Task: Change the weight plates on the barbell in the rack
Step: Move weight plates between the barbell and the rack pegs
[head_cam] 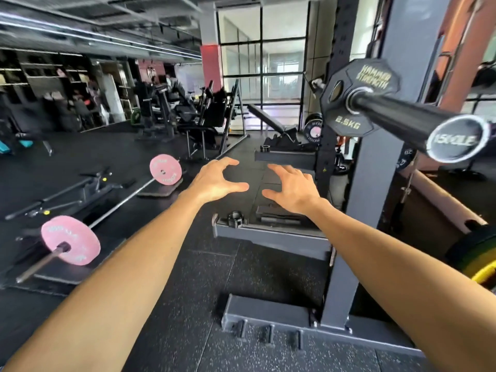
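Note:
A black barbell sleeve (402, 114) juts toward me at the upper right, resting in the grey rack (375, 162). One small black plate (349, 114) marked 2.5 kg sits on it, far in from the sleeve's end cap (456, 138). My left hand (217, 181) and my right hand (292, 187) are stretched out in front of me, below and left of the plate, fingers spread and loosely bent, holding nothing. A black collar (235, 218) lies on the rack's low base beam.
A barbell with pink plates (70, 242) lies on the black rubber floor at left. An adjustable bench (271, 119) stands behind the rack. Stacked plates (480, 256) sit at the right edge. Gym machines (198, 114) fill the middle distance.

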The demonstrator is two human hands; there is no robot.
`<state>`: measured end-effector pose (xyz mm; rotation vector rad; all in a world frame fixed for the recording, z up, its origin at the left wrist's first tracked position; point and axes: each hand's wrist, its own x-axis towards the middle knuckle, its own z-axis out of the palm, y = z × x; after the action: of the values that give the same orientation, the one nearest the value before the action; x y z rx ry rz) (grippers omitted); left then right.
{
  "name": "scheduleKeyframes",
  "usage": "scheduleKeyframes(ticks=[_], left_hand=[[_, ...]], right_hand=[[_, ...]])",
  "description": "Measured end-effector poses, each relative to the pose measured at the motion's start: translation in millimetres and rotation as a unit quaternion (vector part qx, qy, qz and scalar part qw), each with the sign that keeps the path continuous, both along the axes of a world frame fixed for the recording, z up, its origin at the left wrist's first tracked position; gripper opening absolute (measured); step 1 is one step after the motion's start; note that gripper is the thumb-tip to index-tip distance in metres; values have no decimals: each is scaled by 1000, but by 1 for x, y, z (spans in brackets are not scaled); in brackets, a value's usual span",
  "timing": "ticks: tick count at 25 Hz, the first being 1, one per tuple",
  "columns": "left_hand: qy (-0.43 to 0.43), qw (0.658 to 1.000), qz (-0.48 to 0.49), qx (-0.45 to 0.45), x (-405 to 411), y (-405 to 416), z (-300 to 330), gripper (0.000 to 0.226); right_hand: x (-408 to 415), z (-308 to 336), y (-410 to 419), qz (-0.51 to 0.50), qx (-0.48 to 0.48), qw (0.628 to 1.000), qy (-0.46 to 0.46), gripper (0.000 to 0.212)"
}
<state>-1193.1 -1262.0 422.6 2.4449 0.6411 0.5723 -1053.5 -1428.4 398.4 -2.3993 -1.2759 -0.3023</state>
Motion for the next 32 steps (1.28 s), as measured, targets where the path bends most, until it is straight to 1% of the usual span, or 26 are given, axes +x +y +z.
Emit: scheduleKeyframes(ticks=[4, 8, 11, 14, 17, 19, 22, 25, 29, 32], left_hand=[[-15, 999, -50, 11, 0, -39, 19, 75], [-26, 994, -109, 14, 20, -90, 31, 73], [-32, 988, -146, 24, 44, -128, 42, 74], [-35, 987, -157, 31, 68, -156, 51, 75], [-57, 984, -167, 30, 84, -174, 62, 71], [-84, 981, -164, 57, 94, -181, 76, 65], [-95, 981, -137, 102, 111, -178, 96, 65], [-97, 985, -99, 102, 137, -168, 111, 65], [-111, 986, -75, 102, 185, -143, 125, 62], [-105, 986, -61, 116, 220, -123, 132, 66]], right_hand=[[-16, 19, -50, -43, 7, 999, -4, 75], [-13, 33, -115, -99, 14, 995, -19, 75], [1, 47, -165, -143, 20, 989, -24, 74], [23, 56, -203, -181, 16, 982, -51, 67], [45, 69, -229, -192, 16, 980, -44, 67], [61, 81, -238, -182, 27, 982, -50, 71], [84, 100, -240, -168, 42, 983, -65, 71], [110, 112, -233, -168, 51, 982, -66, 69], [155, 129, -209, -174, 62, 981, -60, 70], [186, 139, -183, -178, 75, 981, -27, 69]])
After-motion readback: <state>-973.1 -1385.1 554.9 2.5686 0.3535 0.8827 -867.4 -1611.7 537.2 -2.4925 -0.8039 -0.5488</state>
